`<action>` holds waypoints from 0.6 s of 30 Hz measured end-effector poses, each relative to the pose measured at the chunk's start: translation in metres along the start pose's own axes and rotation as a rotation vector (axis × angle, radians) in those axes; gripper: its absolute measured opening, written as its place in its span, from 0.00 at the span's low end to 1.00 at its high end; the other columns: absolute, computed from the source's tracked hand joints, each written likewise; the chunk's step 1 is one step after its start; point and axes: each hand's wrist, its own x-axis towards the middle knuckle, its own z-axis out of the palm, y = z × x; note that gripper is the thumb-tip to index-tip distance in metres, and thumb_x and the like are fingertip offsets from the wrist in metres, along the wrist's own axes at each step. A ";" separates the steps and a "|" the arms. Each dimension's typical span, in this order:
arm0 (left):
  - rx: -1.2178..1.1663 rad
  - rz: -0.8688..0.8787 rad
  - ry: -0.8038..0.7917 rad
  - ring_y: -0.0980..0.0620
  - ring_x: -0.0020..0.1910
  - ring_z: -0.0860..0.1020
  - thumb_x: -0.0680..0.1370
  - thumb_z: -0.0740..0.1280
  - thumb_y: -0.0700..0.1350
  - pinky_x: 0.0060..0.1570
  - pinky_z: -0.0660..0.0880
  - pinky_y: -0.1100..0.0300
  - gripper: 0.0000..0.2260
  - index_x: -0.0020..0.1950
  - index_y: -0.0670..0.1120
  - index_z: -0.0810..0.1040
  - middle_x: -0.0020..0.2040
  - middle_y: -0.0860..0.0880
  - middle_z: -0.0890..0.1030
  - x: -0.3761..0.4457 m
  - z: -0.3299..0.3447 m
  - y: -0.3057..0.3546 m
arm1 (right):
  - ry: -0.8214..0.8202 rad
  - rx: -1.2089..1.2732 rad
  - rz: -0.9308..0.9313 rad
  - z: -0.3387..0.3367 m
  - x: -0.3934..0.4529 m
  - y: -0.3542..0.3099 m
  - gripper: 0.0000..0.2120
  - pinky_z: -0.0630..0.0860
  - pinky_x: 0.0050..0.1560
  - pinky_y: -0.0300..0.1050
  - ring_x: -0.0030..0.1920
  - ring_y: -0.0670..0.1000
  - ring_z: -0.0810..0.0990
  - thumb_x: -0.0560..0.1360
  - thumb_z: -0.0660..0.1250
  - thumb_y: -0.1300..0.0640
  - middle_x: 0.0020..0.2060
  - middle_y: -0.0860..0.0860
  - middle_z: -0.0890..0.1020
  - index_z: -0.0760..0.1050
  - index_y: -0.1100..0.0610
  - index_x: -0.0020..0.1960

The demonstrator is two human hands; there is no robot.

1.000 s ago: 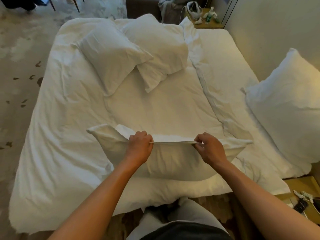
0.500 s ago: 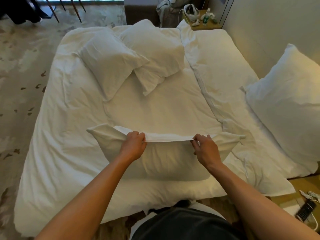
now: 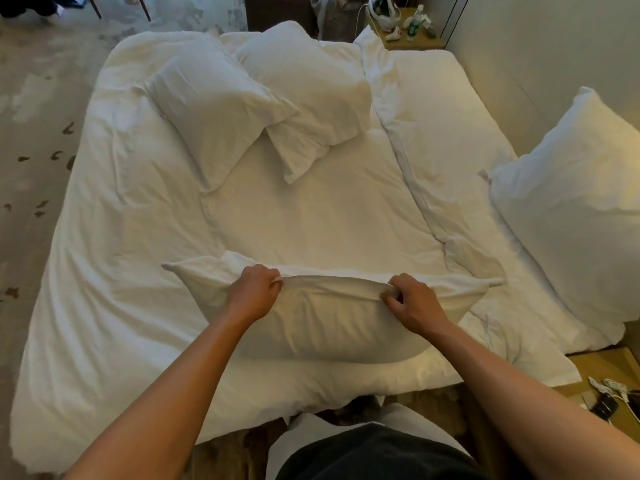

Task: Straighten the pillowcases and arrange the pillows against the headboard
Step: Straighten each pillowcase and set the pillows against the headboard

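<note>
A white pillow (image 3: 322,327) lies across the near edge of the bed. My left hand (image 3: 254,293) and my right hand (image 3: 414,303) both pinch the upper hem of its pillowcase, about a forearm's length apart. Two more white pillows lie overlapping on the far side of the bed, one at the left (image 3: 214,109) and one behind it (image 3: 311,88). A further white pillow (image 3: 571,209) leans against the headboard wall (image 3: 526,57) at the right.
A white duvet (image 3: 114,306) covers the bed, with a folded seam running down its right part. Bedside tables with cables and small items stand at the far right (image 3: 408,36) and the near right (image 3: 609,382). Patterned carpet (image 3: 31,133) lies to the left.
Both hands have drawn the pillowcase hem a little toward me; the hem now curves between them instead of being stretched straight. The camera has shifted slightly.
</note>
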 end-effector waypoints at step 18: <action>-0.041 0.039 0.104 0.46 0.41 0.80 0.83 0.61 0.50 0.40 0.77 0.51 0.11 0.46 0.50 0.80 0.40 0.49 0.82 -0.028 -0.038 0.013 | 0.219 0.334 0.147 -0.020 -0.042 -0.012 0.10 0.79 0.42 0.50 0.31 0.44 0.80 0.83 0.63 0.55 0.27 0.46 0.81 0.79 0.48 0.45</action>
